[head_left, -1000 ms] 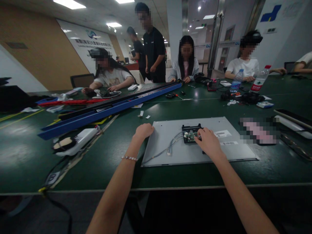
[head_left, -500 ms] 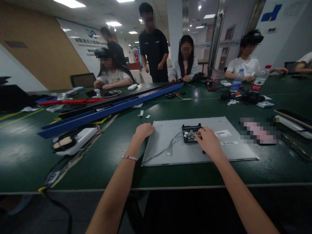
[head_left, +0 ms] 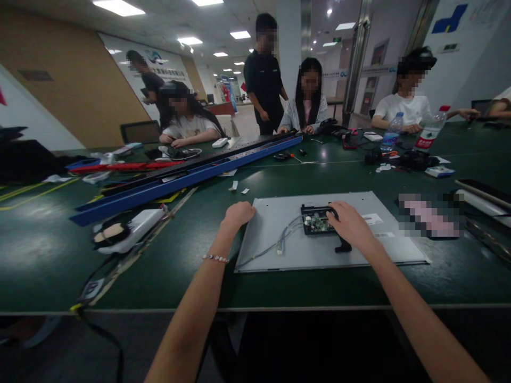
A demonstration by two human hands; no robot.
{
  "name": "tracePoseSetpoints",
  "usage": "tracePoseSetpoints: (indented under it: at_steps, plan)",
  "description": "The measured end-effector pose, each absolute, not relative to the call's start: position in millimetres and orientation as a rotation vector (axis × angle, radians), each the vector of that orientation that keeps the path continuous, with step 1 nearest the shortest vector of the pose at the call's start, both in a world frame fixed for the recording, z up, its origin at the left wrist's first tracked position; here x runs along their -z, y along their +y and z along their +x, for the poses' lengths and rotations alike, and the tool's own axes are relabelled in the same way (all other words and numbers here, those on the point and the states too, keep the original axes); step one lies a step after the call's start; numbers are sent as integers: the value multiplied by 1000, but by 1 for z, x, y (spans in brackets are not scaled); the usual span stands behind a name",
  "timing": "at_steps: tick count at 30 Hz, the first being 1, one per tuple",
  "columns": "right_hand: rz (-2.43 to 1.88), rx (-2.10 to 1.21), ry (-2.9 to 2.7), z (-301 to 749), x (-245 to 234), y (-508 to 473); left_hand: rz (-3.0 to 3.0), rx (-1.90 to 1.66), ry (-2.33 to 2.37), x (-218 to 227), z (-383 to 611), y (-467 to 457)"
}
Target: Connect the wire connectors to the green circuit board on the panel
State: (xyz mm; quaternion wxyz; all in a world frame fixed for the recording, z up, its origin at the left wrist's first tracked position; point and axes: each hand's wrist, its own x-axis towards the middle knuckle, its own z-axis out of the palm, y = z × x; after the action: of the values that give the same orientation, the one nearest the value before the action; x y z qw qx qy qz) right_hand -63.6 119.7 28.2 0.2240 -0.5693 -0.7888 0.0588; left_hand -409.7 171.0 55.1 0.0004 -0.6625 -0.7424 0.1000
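Note:
A grey metal panel [head_left: 279, 255] lies flat on the green table [head_left: 179, 266] in front of me. A small black tray with a green circuit board [head_left: 316, 221] sits on its middle, and grey wires [head_left: 279, 242] run from it to the left. My left hand [head_left: 238, 214] is curled into a loose fist at the panel's left far corner. My right hand [head_left: 351, 224] rests on the right side of the circuit board, fingers bent over it. A black tool end [head_left: 343, 246] pokes out under that hand; what the fingers grip is hidden.
A long blue and black rail [head_left: 187, 173] crosses the table diagonally at left. A white device [head_left: 128, 230] lies near it. Bottles [head_left: 429, 127], cables and black gear sit at the far right. Several people sit or stand along the far side.
My right hand has shifted slightly up over the board, and a black tool end now shows below it. The standing person in black walked to the right. My left hand stayed put.

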Motion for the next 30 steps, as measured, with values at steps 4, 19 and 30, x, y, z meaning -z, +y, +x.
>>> tracePoseSetpoints:
  at_steps: [4,19,30]
  plan:
    - [-1444,-208,-2383,-35,-30,147,-2067,-315,-2349,-56,-409,170]
    - [-1898,-231,-2440,58,26,160,-1763,-34,-2408,-56,-410,172]
    - [-1877,-99,-2445,49,27,154,-1932,-17,-2145,-62,-446,215]
